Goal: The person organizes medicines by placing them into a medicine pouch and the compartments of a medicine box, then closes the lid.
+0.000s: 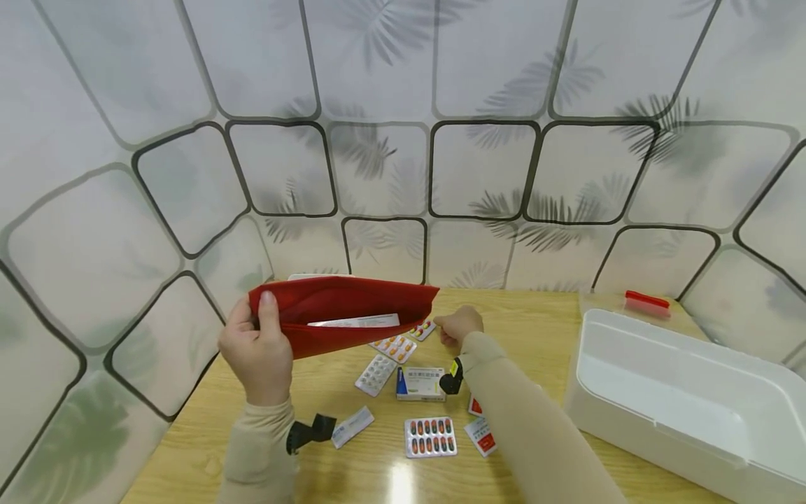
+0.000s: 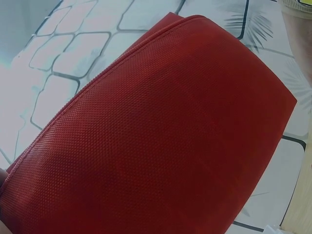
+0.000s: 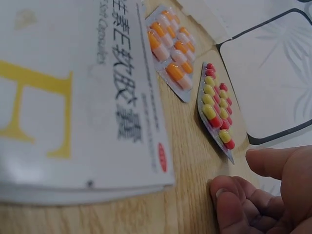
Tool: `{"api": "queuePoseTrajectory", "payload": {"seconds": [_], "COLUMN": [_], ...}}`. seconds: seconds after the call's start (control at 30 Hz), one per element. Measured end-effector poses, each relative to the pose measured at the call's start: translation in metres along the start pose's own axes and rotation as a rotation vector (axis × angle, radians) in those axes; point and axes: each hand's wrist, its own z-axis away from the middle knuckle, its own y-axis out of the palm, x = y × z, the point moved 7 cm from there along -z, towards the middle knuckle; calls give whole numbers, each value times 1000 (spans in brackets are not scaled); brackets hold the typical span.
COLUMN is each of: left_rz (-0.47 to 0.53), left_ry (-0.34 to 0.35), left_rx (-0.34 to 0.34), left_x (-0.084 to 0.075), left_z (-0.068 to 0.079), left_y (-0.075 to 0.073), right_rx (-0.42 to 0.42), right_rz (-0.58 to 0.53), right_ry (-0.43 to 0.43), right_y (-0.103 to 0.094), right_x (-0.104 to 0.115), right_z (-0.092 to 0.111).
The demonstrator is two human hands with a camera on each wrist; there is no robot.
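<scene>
My left hand (image 1: 259,353) grips a red fabric pouch (image 1: 352,344) by its left end, thumb over the near side. The pouch's mouth gapes, and a white medicine box (image 1: 371,322) shows inside. In the left wrist view the pouch's weave and edge fill most of the picture. My right hand (image 1: 462,325) is low over the table, thumb extended and fingers loosely bent, holding nothing. Just beyond its thumb lies a blister pack of yellow-and-red capsules (image 3: 214,105). Beside that is a blister pack of orange-and-white capsules (image 3: 170,48). A vitamin E box (image 3: 97,161) sits nearer my right wrist.
On the wooden table lie a silver blister pack (image 1: 376,374), a small white carton (image 1: 352,427), a blister of red-and-black capsules (image 1: 431,437) and a red-and-white box (image 1: 481,435) by my right sleeve. A white bin (image 1: 661,427) stands at right, a red clip-like piece (image 1: 647,302) behind it.
</scene>
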Motion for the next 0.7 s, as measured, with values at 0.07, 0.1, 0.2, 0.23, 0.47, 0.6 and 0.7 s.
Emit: {"api": "queuePoseTrajectory", "payload": {"seconds": [0.07, 0.1, 0.2, 0.23, 0.47, 0.6, 0.7], "left_rz": [-3, -2, 3, 4, 5, -3, -4], "left_ry": [6, 8, 13, 14, 9, 18, 19], "left_rx": [2, 1, 3, 2, 1, 5, 9], "left_x": [-1, -1, -1, -2, -2, -2, -3], "left_z": [0, 0, 1, 1, 1, 1, 1], "left_y": [0, 0, 0, 0, -1, -1, -2], "right_rx": [-18, -26, -36, -36, -23, -44, -64], "right_rz": [39, 59, 105, 118, 89, 111, 141], "right_ry": [-4, -7, -16, -19, -1, -12, -20], "right_y": [0, 0, 0, 1, 8, 8, 7], "right_x": [1, 1, 2, 3, 4, 7, 7], "right_z": [-1, -1, -3, -4, -6, -5, -4]}}
